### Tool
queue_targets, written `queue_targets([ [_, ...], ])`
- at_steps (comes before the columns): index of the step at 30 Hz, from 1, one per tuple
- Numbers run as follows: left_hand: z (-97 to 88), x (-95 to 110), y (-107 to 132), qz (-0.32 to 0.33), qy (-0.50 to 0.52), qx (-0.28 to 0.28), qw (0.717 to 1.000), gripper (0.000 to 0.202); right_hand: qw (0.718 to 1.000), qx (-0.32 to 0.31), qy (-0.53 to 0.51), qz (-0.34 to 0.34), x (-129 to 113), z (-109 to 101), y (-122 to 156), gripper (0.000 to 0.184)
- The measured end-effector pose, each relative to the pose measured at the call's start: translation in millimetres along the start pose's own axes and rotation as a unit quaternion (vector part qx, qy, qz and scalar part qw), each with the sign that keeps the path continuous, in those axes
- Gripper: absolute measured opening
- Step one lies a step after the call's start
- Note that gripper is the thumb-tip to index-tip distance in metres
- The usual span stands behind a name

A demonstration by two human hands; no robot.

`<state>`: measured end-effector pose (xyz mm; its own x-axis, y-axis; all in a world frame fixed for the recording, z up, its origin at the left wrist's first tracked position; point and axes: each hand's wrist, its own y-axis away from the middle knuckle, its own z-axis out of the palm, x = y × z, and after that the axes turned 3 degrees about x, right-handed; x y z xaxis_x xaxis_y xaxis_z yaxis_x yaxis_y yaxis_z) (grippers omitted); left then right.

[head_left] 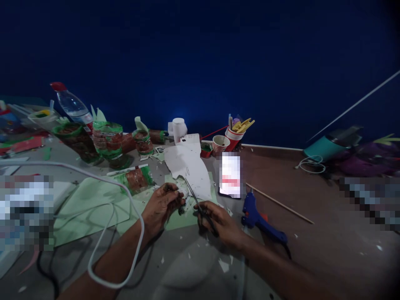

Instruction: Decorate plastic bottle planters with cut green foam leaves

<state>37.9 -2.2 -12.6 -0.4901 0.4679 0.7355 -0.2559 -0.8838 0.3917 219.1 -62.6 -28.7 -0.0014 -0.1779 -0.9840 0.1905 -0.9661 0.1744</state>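
Before a blue wall (200, 66), the right hand (221, 220) holds scissors (194, 194) while the left hand (161, 206) curls nearby, its hold unclear.

Left hand (157, 210): bare, with slender fingers (170, 187); dark smudges mark the fingertips. Left forearm (117, 252): bare along its full visible length, slim, tapering toward the wrist. Right hand (220, 218): bare; fingertips lie partly in shadow, so surface marks cannot be determined. Right forearm (271, 260): likewise bare throughout the visible section, smooth in outline, narrowing at the wrist.
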Motion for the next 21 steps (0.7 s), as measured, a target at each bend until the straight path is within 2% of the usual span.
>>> queue_targets([
  [5, -0.4, -1.2, -1.2, -0.013, -0.002, -0.014, 1.000, 0.025, 1.000, -0.004, 0.013, -0.007, 0.1, 1.1, 0.8, 0.026],
  [11, -0.7, -3.0, -1.8, -0.016, -0.014, -0.007, 1.000, 0.024, 0.997, -0.004, 0.081, -0.012, 0.6, 2.6, 1.7, 0.028],
  [16, 0.9, -2.1, 0.4, -0.026, -0.016, -0.033, 0.999, 0.024, 0.994, 0.004, 0.109, -0.025, 0.9, 4.0, 1.0, 0.029],
  [21, 2.4, -1.9, 1.4, -0.052, -0.029, -0.048, 0.997, 0.029, 0.994, 0.010, 0.109, -0.008, -3.2, 6.0, 1.7, 0.028],
])
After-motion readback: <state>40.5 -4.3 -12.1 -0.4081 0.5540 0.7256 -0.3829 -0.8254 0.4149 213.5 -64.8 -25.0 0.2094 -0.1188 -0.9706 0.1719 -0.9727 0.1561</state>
